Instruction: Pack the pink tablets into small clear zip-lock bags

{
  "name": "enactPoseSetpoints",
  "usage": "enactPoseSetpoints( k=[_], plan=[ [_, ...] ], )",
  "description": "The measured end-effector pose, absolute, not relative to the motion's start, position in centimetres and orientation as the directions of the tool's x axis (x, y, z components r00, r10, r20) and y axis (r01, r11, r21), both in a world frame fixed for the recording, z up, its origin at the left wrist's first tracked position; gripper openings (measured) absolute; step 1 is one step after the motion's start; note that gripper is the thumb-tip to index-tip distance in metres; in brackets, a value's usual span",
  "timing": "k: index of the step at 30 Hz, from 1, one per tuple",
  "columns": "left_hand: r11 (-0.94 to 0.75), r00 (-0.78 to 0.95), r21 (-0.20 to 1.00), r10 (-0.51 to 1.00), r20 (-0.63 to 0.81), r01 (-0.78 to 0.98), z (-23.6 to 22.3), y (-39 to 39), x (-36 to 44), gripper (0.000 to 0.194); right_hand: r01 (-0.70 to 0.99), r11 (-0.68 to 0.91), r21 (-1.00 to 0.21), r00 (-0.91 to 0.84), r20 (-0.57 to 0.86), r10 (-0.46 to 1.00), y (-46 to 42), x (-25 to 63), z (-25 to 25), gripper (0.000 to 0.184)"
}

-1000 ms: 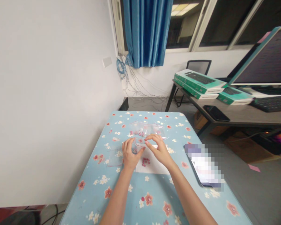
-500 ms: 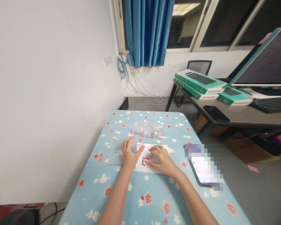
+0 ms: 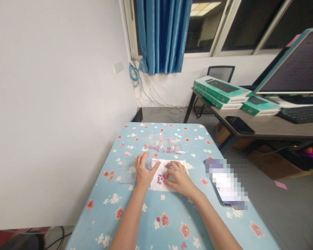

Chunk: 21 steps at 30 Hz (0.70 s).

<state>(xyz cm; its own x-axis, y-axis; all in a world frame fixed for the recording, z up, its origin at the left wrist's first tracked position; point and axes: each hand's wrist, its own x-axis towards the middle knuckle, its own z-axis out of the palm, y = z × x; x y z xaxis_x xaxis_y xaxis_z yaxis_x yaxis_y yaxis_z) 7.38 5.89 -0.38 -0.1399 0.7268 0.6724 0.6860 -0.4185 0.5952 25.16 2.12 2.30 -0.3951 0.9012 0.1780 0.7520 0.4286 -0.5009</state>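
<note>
Left hand (image 3: 144, 170) was open and empty at the edge of a white paper sheet (image 3: 155, 185), right hand (image 3: 177, 177) half-curled, pinch unclear, fingertips kept just beside small round pink beads (image 3: 160, 178) on the sheet, with a clear plastic zip bag (image 3: 163, 144) of more beads beyond, on the blue floral bench (image 3: 99, 218).

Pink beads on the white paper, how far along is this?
Done: a small cluster of pink beads sits on the white paper. In hand: the right hand has its fingers at that cluster; the left hand rests beside it. Left: more beads lie in the clear zip bag beyond the paper, and a second clear bag lies flat at left.
</note>
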Motion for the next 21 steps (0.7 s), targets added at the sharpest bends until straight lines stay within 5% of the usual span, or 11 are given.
enactPoseSetpoints(
  k=[13, 21],
  plan=[
    [-0.434, -0.127, 0.577, 0.714, 0.689, 0.692, -0.4, 6.0, 7.4, 0.05, 0.604, 0.343, -0.719, -0.154, 0.317, 0.936, 3.4, 26.2, 3.5, 0.013],
    [-0.446, -0.119, 0.555, 0.695, 0.709, 0.703, -0.2, 6.0, 7.5, 0.051, 0.547, 0.433, -0.716, -0.137, 0.433, 0.891, 5.2, 24.2, 6.2, 0.01]
  ],
)
